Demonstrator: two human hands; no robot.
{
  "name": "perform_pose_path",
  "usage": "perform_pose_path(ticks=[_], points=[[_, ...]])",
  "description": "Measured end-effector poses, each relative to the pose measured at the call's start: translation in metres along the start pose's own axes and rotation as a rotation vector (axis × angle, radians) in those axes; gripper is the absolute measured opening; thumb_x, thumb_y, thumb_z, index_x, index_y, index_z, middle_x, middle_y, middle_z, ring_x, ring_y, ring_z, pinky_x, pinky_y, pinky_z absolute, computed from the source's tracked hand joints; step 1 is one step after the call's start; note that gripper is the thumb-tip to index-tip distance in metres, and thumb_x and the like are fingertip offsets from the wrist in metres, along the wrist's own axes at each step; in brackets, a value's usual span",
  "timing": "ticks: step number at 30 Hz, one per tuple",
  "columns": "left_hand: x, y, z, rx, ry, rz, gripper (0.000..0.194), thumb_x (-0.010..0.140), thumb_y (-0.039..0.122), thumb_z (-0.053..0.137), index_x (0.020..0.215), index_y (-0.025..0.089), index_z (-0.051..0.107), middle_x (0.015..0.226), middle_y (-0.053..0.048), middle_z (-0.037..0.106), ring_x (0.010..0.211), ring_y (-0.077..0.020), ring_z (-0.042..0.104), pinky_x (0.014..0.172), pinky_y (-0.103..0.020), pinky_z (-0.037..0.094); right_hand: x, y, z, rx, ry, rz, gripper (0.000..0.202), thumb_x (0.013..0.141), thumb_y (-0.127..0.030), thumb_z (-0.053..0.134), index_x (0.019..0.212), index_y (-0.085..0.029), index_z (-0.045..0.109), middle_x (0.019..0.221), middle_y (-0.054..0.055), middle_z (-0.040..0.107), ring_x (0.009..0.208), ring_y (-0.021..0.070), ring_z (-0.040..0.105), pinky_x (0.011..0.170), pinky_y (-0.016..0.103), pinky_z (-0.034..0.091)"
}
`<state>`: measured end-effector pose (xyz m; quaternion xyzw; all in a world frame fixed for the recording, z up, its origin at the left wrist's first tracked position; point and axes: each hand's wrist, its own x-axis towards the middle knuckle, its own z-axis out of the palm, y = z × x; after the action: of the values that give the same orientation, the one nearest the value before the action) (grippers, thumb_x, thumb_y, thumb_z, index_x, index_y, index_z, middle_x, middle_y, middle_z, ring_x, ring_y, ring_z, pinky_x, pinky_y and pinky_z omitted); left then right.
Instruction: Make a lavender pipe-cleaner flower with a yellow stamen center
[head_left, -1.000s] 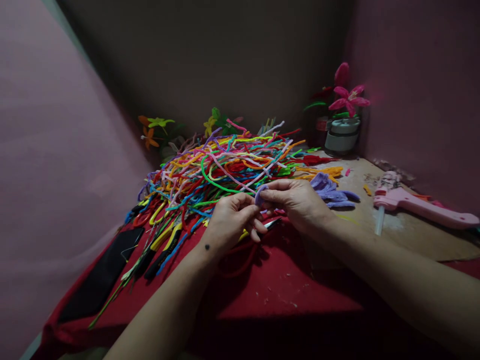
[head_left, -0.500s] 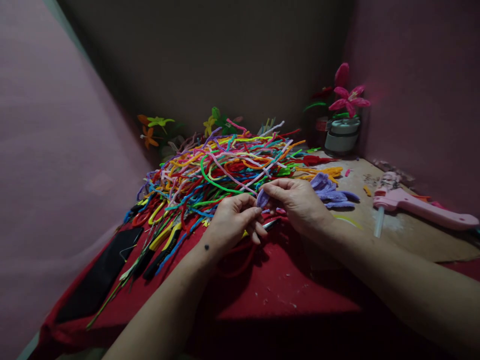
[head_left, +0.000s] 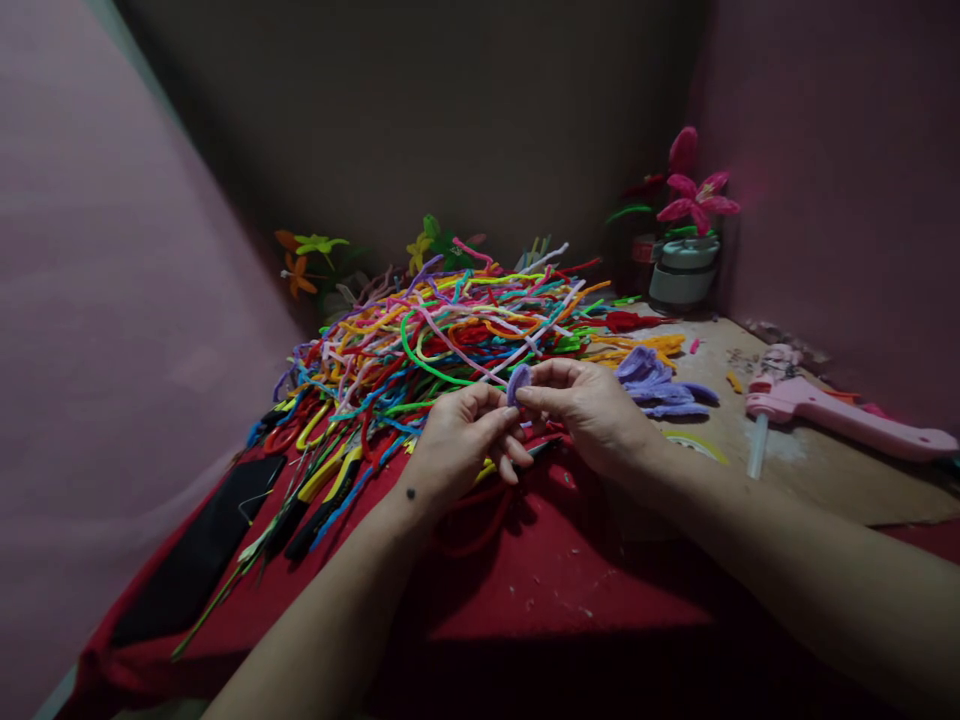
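Note:
A small curved purple fuzzy piece is pinched between both hands in front of the pile. My left hand grips its lower end with thumb and forefinger, the other fingers curled loosely. From the right, my right hand holds its side between thumb and fingers. Behind them rises a large heap of many-coloured fuzzy stems. More purple petal-like pieces lie on a brown board just beyond my right hand.
A pink glue gun rests on the board, near a yellow-rimmed roll. Pliers and a black flat object lie left on the red cloth. A potted pink flower stands back right.
The purple piece has turned more upright and shifted slightly left. My right hand has moved a little left and its fingers have changed hold, uncovering more of the yellow-rimmed roll.

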<state>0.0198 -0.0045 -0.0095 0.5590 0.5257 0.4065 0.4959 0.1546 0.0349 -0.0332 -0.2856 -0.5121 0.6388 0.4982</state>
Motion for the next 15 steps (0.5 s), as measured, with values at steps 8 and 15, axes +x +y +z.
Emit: perform_pose_path(ticks=[8,15], points=[[0.000,-0.006,0.003,0.098,0.097,0.091,0.011,0.075,0.025,0.055,0.073,0.016,0.049,0.048,0.002,0.060,0.035,-0.0126,0.056,0.034,-0.021,0.044,-0.003,0.000,0.005,-0.053,0.022,0.008,0.008,0.062,-0.013,0.060,0.069,-0.014,0.057,0.059,-0.003,0.056,0.050,0.0082,0.049,0.051,0.023,0.039],[-0.002,-0.014,0.006,0.454,0.252,0.299,0.009,0.078,0.026,0.050,0.075,0.019,0.054,0.058,0.001,0.063,0.046,-0.0134,0.060,0.041,-0.020,0.044,-0.002,0.006,0.004,0.087,0.024,0.102,0.006,0.057,-0.013,0.059,0.063,-0.012,0.060,0.055,-0.001,0.055,0.049,0.0097,0.049,0.050,0.025,0.041]])
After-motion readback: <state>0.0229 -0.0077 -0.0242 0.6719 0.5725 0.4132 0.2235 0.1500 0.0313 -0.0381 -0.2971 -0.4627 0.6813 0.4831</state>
